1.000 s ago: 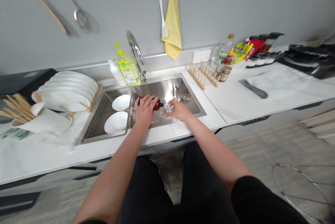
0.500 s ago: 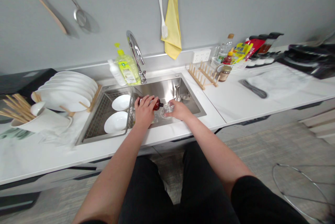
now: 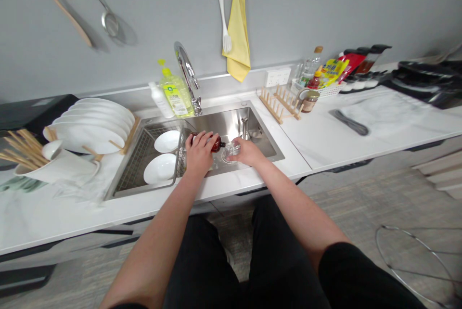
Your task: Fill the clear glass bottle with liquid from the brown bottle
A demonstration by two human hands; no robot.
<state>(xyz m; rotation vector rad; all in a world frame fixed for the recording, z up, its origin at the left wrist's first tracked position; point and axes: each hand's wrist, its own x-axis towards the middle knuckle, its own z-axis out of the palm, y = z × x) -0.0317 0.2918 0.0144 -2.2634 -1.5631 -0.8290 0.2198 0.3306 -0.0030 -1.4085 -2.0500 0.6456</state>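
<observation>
Over the steel sink [image 3: 269, 148], my left hand [image 3: 200, 152] is closed around a dark red-brown bottle [image 3: 217, 144]. The bottle lies tipped on its side, its black neck end pointing right. That end is close to a small clear glass [image 3: 231, 150], which my right hand [image 3: 249, 152] grips from the right. Whether liquid passes between the two is too small to tell. Left of my left hand, a wire basket [image 3: 135, 155] in the sink holds two white bowls [image 3: 160, 168].
A faucet [image 3: 186, 68] rises behind the sink, beside a yellow-green soap bottle [image 3: 175, 95] and a white bottle [image 3: 161, 100]. White plates [image 3: 94, 123] stand racked at left near a chopstick holder [image 3: 68, 168]. At right are a wooden rack [image 3: 279, 103] and a jar [image 3: 309, 102].
</observation>
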